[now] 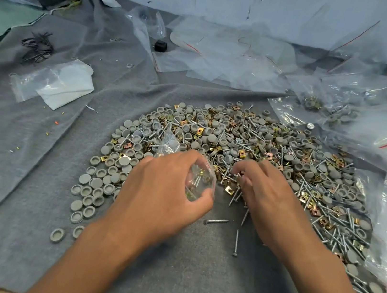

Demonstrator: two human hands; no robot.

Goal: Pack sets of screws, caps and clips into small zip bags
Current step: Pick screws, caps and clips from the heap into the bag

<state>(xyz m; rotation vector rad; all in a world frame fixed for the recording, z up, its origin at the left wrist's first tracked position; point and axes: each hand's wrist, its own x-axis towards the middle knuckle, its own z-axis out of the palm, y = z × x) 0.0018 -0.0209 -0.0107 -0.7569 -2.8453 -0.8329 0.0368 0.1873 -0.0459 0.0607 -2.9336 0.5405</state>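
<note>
**Bag in left hand, right hand in the pile**

Left hand point(163, 192) grips a small clear bag point(197, 182), fingers curled round it; clips and screws show inside. Right hand point(263, 194) reaches into the pile point(238, 140) of grey caps, gold clips and screws, fingertips pinching at a screw. All on grey felt point(36, 148). Zip bags point(226, 51) behind.

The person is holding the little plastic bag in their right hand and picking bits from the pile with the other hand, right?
Not quite. The head view shows the small zip bag held in the left hand, not the right. The right hand is the one picking bits from the pile of screws, caps and clips.
</note>
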